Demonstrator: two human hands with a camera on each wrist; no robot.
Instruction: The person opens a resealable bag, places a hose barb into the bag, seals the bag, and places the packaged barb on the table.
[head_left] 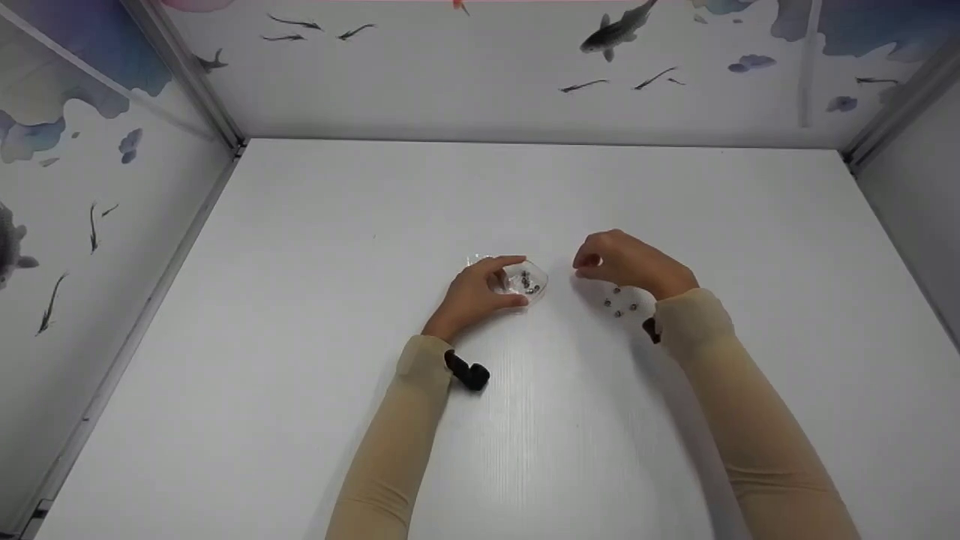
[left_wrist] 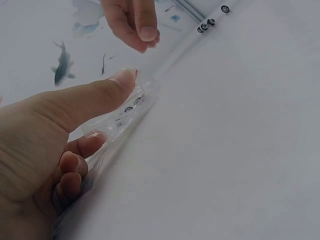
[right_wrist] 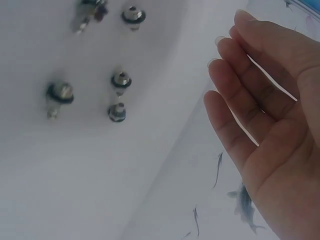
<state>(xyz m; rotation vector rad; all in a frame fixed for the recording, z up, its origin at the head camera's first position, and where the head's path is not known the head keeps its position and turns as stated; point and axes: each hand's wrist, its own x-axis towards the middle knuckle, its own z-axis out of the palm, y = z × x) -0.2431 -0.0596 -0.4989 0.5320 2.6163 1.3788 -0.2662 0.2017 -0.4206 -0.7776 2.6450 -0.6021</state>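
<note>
My left hand (head_left: 474,294) holds a small clear plastic container (head_left: 538,279) on the white table, thumb on its near side and fingers curved around its far side. Several small metal pieces (head_left: 526,279) lie inside it. To the right, my right hand (head_left: 630,262) hovers over the table with loosely bent fingers, thumb tip close to the index fingertip. No object shows between those fingertips in the right wrist view (right_wrist: 270,95). Below that hand lie several loose metal pieces (head_left: 617,290), each with a dark ring in the right wrist view.
A white table (head_left: 337,225) spreads around both hands. Pale panels with painted fish (head_left: 615,34) stand along its back and left edges, and a plain panel (head_left: 915,172) stands at the right. Black cameras (head_left: 469,371) are strapped to the wrists.
</note>
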